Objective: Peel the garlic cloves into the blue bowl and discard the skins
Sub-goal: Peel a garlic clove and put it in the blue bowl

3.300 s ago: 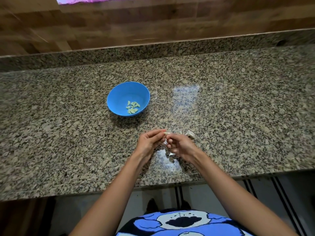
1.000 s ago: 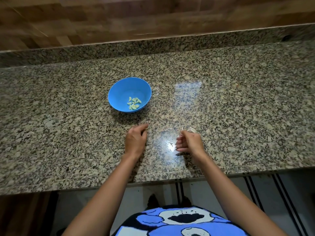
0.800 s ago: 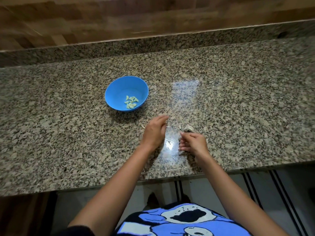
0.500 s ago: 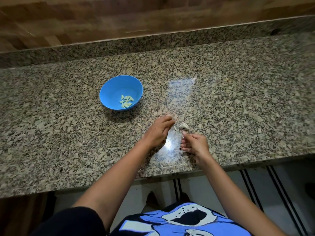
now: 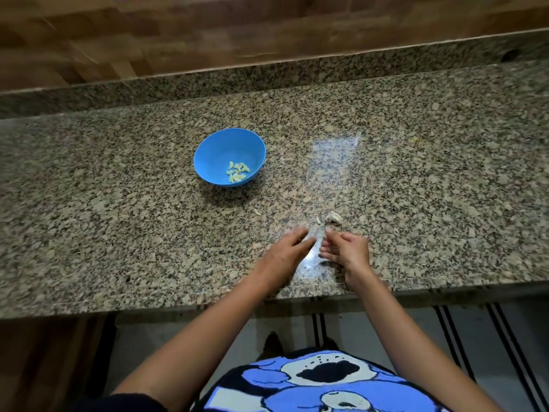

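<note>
Near the tabletop's [image 5: 118, 233] front edge I have the left hand [image 5: 283, 249] flat, fingers straight on the stone, holding nothing. Just beside it the right hand [image 5: 347, 249] is curled; I cannot tell whether it pinches a skin. Just beyond its fingertips lie a pale garlic scrap [image 5: 333, 217] and a sliver [image 5: 318, 220]. Farther back, left of centre, the blue bowl [image 5: 214, 150] holds the peeled cloves [image 5: 237, 172]. I judge this to be skin-gathering; the next move calls for sweeping the scraps together.

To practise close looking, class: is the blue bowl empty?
No, a small pile of peeled cloves lies at the bottom of the bowl.
</note>
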Tool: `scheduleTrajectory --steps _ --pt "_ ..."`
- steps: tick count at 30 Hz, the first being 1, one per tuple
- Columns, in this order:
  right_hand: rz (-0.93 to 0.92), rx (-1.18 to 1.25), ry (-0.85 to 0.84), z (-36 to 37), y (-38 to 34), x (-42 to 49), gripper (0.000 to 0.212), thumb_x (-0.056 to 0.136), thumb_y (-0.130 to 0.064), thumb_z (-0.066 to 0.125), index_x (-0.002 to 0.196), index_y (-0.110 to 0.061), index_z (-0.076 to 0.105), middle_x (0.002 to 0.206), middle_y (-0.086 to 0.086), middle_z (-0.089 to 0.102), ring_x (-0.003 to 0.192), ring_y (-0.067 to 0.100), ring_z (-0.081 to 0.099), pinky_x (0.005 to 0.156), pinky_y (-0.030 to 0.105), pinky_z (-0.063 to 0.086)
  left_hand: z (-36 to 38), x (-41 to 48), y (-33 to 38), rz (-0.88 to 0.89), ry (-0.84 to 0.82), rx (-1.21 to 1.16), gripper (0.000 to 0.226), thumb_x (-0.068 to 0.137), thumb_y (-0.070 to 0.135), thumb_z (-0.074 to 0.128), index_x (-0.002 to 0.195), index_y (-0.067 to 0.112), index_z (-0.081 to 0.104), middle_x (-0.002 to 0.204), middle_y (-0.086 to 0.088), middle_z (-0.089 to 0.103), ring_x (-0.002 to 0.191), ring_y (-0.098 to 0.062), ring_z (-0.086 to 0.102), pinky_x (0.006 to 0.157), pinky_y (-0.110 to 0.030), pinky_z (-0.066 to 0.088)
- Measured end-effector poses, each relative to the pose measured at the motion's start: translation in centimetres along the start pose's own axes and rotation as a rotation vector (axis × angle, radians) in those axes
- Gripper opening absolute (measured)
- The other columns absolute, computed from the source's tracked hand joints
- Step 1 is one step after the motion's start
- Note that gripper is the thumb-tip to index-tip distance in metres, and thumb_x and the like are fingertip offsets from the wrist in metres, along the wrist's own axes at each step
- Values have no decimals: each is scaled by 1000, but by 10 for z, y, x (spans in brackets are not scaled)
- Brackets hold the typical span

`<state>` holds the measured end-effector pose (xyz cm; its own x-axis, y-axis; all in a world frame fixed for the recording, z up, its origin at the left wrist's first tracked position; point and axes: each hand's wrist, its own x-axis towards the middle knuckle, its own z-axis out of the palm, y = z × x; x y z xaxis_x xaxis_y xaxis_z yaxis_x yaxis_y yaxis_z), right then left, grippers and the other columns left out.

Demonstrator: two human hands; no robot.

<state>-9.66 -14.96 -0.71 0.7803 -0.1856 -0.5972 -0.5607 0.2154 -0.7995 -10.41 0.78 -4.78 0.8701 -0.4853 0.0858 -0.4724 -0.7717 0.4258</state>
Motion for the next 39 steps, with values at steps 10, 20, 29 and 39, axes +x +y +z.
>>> scheduleTrajectory --steps 10,20,29,39 --pt "-17 -39 -47 28 5 -1 8 82 -7 68 83 1 68 70 12 68 61 20 66 66 28 58 -15 -29 -22 125 64 226 23 68 -2 72 90 2 68 89 -14 66 78 -28 66 59 -37 58" --pt "-188 -354 -605 188 15 -68 8 84 -1 63 78 3 68 59 7 63 48 7 58 52 18 51 -116 -138 -66 -1171 1102 -1848 35 88 -13 49 62 0 70 59 -6 68 55 -12 66 53 -19 55" --pt "205 -660 -1213 410 181 -221 16 84 -3 65 68 -4 66 55 5 65 47 9 61 51 18 53 -145 -420 -117 -1170 2078 -1838 12 92 -3 50 89 -1 61 92 -8 63 87 -15 60 89 -26 44" --pt "277 -944 -1155 521 331 -272 10 86 -2 62 83 8 64 56 7 63 41 6 59 47 16 52 -121 -589 -194 -1186 2344 -1861 17 92 -6 49 106 -8 58 73 -10 72 86 -16 61 96 -32 42"
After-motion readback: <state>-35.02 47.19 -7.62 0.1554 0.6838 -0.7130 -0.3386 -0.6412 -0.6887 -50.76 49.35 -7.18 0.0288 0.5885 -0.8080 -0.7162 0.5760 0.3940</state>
